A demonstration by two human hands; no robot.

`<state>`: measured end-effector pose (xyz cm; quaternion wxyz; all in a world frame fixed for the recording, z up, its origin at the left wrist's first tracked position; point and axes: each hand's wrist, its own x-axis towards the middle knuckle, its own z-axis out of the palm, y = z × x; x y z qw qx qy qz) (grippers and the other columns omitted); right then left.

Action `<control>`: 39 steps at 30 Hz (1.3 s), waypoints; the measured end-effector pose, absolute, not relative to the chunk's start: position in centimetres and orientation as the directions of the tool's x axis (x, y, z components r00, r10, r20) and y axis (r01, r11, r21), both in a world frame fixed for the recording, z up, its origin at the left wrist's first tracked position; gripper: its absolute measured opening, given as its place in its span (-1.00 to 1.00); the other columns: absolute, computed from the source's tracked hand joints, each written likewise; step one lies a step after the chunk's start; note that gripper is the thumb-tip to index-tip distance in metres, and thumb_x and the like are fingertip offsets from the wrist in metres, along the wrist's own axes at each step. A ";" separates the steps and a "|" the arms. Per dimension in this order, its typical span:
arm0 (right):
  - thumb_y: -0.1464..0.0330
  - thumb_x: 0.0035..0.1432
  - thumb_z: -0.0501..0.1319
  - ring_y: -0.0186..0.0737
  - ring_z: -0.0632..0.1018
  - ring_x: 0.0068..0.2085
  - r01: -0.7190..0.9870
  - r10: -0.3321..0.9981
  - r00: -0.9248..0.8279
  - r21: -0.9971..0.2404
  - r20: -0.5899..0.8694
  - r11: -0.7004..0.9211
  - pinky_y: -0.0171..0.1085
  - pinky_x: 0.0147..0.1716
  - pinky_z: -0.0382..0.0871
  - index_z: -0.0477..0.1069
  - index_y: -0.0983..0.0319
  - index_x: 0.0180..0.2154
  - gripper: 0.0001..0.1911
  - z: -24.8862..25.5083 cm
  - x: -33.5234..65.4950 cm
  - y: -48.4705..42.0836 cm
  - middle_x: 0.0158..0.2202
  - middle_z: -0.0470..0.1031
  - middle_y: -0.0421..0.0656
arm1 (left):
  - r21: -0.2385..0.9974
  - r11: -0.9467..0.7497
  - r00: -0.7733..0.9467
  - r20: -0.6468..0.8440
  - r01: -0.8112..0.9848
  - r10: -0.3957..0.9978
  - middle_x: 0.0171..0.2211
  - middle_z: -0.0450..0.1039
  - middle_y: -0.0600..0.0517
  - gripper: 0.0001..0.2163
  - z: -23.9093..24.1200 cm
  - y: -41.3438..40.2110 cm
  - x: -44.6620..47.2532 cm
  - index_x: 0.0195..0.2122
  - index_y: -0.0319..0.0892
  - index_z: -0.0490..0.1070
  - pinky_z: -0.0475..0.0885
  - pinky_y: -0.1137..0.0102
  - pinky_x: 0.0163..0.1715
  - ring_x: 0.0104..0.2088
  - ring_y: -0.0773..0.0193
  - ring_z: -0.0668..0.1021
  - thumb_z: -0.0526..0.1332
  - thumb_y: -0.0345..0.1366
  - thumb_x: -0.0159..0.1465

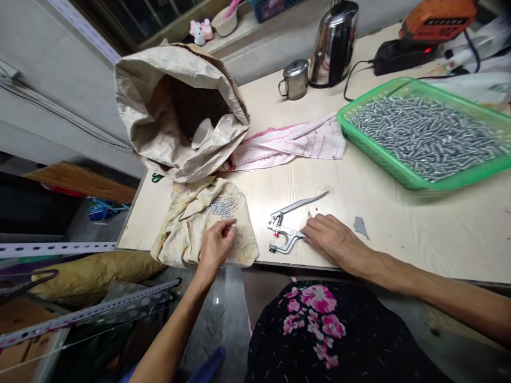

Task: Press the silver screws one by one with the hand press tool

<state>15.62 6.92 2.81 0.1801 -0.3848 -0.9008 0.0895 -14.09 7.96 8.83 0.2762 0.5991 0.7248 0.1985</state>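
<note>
On the table lie snap-fastener pliers (285, 234) with grey handles spread apart, a spring and a small red part at the head. My right hand (329, 239) is closed over the lower handle, resting on the table; the upper handle is free. My left hand (219, 242) is over a patterned yellowish cloth (245, 242), thumb and forefinger drawn together beside a small pile of silvery metal pieces (224, 207). Whatever is between those fingertips, if anything, is too small to make out.
A green basket (379, 159) full of metal pieces stands right. A large open sack (136, 106) with a white cup (202, 133) inside stands back left. Behind are a pink-white towel (295, 143), steel mug (295, 80), kettle (333, 45) and orange battery (437, 21) on a charger.
</note>
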 end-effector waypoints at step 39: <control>0.60 0.32 -0.08 -0.18 0.26 -0.32 0.698 0.691 -0.669 -0.086 0.274 0.711 -0.16 -0.25 0.02 0.36 0.23 -0.36 -0.66 2.8 15.6 8.4 -0.37 0.40 -0.14 | 0.556 0.517 0.085 -0.731 0.651 0.677 -0.76 0.30 0.17 -0.77 6.6 8.0 -7.2 -0.44 -0.27 0.49 0.17 0.53 -0.72 -0.76 0.45 0.28 0.26 -0.16 0.15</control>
